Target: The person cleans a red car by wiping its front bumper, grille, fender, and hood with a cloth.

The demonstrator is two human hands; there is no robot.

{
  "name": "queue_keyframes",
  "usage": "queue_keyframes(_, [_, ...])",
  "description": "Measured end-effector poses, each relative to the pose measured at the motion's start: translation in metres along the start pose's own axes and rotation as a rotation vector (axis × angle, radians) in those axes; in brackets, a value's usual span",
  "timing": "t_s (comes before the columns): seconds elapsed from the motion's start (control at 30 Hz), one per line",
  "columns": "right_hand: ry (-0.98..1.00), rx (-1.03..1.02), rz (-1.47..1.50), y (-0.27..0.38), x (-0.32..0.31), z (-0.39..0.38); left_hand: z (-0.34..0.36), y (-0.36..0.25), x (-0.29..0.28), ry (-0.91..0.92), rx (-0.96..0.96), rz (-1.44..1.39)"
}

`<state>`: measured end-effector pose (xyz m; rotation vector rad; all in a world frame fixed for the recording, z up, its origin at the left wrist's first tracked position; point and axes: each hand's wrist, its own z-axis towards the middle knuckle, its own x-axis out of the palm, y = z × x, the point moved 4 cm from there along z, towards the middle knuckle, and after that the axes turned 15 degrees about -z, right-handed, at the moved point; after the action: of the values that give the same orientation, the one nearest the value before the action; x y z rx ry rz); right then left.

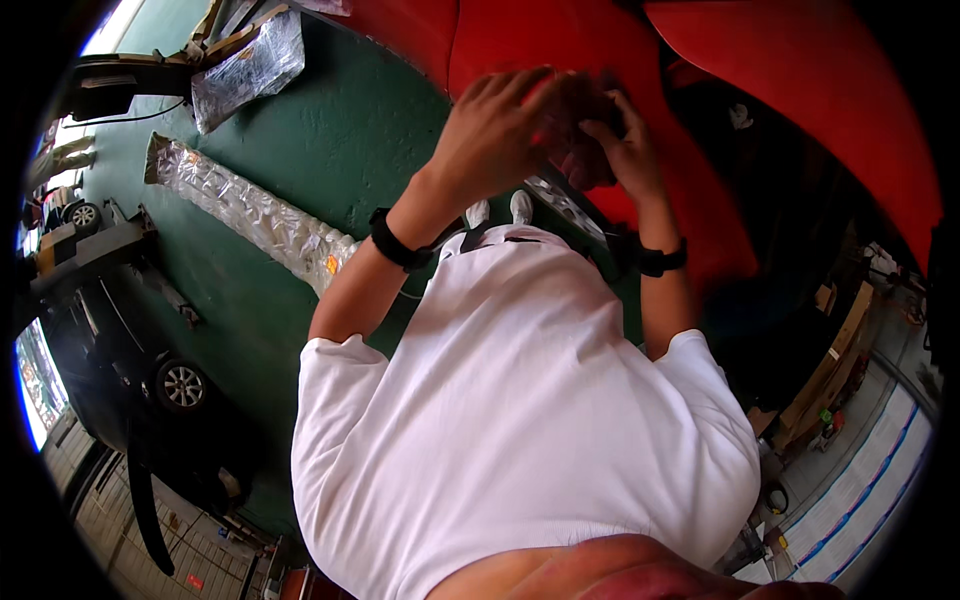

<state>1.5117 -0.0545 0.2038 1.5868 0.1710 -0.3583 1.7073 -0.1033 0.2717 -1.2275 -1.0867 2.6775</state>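
Observation:
Both my hands are raised in front of the red car body (pixel 510 45). Between them is a dark reddish, crumpled-looking thing (pixel 582 160), too dim and blurred for me to name. My left hand (pixel 490 135) reaches over from the left, its bent fingers closed at the thing's upper side; the fingertips are partly hidden. From the right, my right hand (pixel 632 150) has its thumb and fingers curled around the edge of the same thing. A silvery metal strip with holes (pixel 568 207) shows just below the hands.
A raised red panel (pixel 830 100) juts out at the upper right above a dark opening. Across the green floor (pixel 370 130) lies a long plastic-wrapped part (pixel 250 210). Another wrapped piece (pixel 250 75) is at the upper left. A black car (pixel 130 370) stands at the left.

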Motion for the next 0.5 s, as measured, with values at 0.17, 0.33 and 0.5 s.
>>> queue_keyframes(0.17, [-0.056,0.046,0.041,0.010,-0.003,0.004,-0.026,0.057,0.038,0.440,-0.564,-0.055])
queue_keyframes(0.33, [-0.368,-0.076,0.020,0.028,-0.018,-0.008,0.012,0.017,0.034,0.341,-0.501,-0.790])
queue_keyframes(0.5, [-0.461,-0.116,0.008,0.041,-0.048,-0.023,0.039,-0.025,0.071,0.254,-0.126,-1.105])
